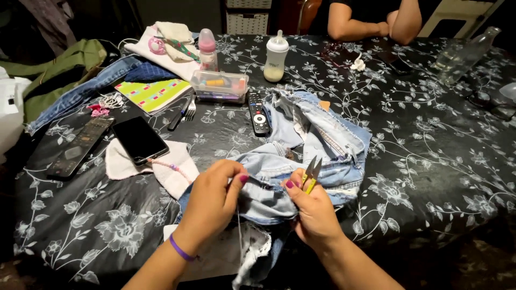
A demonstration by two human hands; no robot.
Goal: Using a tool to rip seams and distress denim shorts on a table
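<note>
Denim, pale blue and crumpled, is lying in a heap of jeans (306,145) at the near middle of the black floral-print tabletop (430,161), with one part draping over the near edge toward the person. The left hand (212,201) is pinching a fold of the cloth, its grip closed on the fabric. The right hand (312,209) is holding small yellow-handled thread snips (310,174), grip closed around them, blades pointing up just above the cloth and not touching it. Judging by the frayed, loose strip hanging below the hands, some unpicking or trimming seems to be done, while most of the garment looks untouched; how much seam is left I cannot tell.

To the left, a black smartphone (140,139) on a white cloth is sitting near the left hand, and a black remote control (258,113) is touching the far side of the denim. To the right, the tabletop is offering open room; another person's folded arms (371,21) are resting well apart at the far edge.
</note>
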